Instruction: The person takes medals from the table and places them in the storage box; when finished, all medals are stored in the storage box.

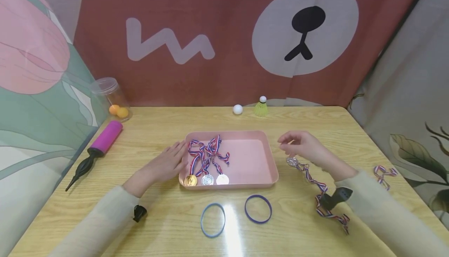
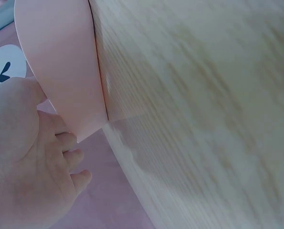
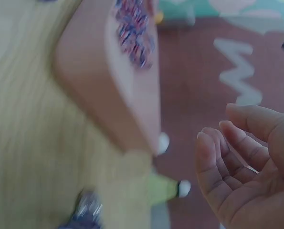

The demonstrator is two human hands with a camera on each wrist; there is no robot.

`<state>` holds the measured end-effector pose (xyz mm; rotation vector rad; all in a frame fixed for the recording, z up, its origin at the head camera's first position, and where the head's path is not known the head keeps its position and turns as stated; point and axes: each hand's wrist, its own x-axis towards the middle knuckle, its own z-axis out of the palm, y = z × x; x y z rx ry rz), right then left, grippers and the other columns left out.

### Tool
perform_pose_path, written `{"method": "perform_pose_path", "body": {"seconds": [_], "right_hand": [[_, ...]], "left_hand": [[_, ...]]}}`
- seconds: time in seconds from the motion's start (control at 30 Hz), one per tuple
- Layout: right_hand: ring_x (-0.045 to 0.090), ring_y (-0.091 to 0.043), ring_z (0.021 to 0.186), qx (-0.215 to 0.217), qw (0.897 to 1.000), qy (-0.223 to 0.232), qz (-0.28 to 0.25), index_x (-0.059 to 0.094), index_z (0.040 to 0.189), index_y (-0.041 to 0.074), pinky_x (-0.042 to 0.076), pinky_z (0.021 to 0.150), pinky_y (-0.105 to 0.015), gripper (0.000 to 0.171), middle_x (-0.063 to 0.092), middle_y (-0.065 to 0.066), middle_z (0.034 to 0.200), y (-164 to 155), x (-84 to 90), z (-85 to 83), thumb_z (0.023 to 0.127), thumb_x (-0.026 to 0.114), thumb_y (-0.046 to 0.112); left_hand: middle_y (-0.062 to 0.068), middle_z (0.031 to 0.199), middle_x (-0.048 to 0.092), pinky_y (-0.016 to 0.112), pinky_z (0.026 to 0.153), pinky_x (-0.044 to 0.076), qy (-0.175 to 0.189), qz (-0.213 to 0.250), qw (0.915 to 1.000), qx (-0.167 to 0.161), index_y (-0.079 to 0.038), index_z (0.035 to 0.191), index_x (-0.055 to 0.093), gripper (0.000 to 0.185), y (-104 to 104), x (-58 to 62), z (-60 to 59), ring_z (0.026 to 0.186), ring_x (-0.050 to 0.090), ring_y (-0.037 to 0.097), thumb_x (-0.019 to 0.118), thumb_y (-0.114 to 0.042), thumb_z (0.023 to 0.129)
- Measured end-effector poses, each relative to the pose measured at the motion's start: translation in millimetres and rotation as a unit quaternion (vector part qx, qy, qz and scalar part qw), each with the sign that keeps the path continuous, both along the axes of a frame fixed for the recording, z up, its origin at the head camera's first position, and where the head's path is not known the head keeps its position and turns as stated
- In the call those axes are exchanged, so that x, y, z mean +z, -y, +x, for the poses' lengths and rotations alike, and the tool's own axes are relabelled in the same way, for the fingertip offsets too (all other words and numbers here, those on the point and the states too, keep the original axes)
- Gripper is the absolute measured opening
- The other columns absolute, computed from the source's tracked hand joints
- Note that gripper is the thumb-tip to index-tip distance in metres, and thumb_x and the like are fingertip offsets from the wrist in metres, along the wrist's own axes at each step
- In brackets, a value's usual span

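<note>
My left hand [image 1: 166,162] rests against the left end of the pink tray [image 1: 242,134], its fingers straight; the left wrist view shows the fingers by the tray's wall [image 2: 60,62]. Inside the tray's left half lie a gold medal [image 1: 191,180], a silver medal [image 1: 207,180] and a pale, glare-lit medal [image 1: 222,179], their striped ribbons [image 1: 207,151] bunched above them. Beyond the tray's right side hovers my right hand [image 1: 301,144], fingers loosely curved with nothing between them. Just below it, another silver medal [image 1: 292,161] lies on the table, its ribbon [image 1: 317,185] trailing toward the front right.
Two wristbands, light blue [image 1: 213,220] and dark blue [image 1: 258,209], lie before the tray. Behind it are a white ball [image 1: 237,109] and a shuttlecock [image 1: 261,107]. Leftward are a pink hand pump [image 1: 105,138] and a clear jar [image 1: 106,89] with orange balls. Another ribbon [image 1: 384,175] lies far right.
</note>
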<state>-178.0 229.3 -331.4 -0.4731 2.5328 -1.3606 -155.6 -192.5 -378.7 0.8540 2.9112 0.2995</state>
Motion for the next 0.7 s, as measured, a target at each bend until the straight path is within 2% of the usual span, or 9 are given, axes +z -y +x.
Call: {"method": "perform_pose_path", "body": {"seconds": [0.13,0.33,0.5,0.7], "right_hand": [[0.059,-0.030,0.074,-0.013,1.000,0.012,0.020,0.056,0.110,-0.008,0.054,0.061,-0.037,0.030,0.057,-0.015,0.096,-21,-12.9,-2.2,0.089,0.061,0.012],[0.052,-0.018,0.062,-0.006,0.997,0.020,0.081,0.053,0.112,-0.011,0.047,0.049,-0.029,0.034,0.054,-0.011,0.089,-44,-36.2,-7.3,0.087,0.062,0.010],[0.053,-0.016,0.062,-0.015,0.991,0.010,0.134,0.057,0.105,-0.007,0.047,0.051,-0.028,0.033,0.055,-0.008,0.081,-48,-51.5,-9.2,0.083,0.068,0.015],[0.053,-0.016,0.062,-0.022,0.984,0.010,0.178,0.057,0.099,-0.005,0.047,0.054,-0.030,0.033,0.057,-0.005,0.077,-44,-58.5,-8.4,0.081,0.071,0.019]], "left_hand": [[0.025,0.147,0.017,0.053,0.107,0.016,-0.003,-0.002,1.0000,0.001,0.009,0.141,0.022,0.055,0,0.4,0.4,0.133,0.015,0.042,0.037,-0.024,0.100],[0.024,0.147,0.016,0.053,0.107,0.015,0.002,-0.003,1.0000,0.003,0.009,0.141,0.022,0.055,-1,0.2,-0.1,0.134,0.014,0.042,0.036,-0.024,0.100],[0.023,0.148,0.016,0.052,0.107,0.015,0.002,-0.007,1.0000,0.004,0.007,0.142,0.021,0.055,0,-2.7,-1.9,0.134,0.014,0.040,0.035,-0.026,0.100],[0.023,0.148,0.016,0.052,0.107,0.015,-0.002,-0.007,1.0000,0.003,0.007,0.142,0.021,0.056,0,-4.4,-2.9,0.134,0.014,0.040,0.035,-0.026,0.100]]}}
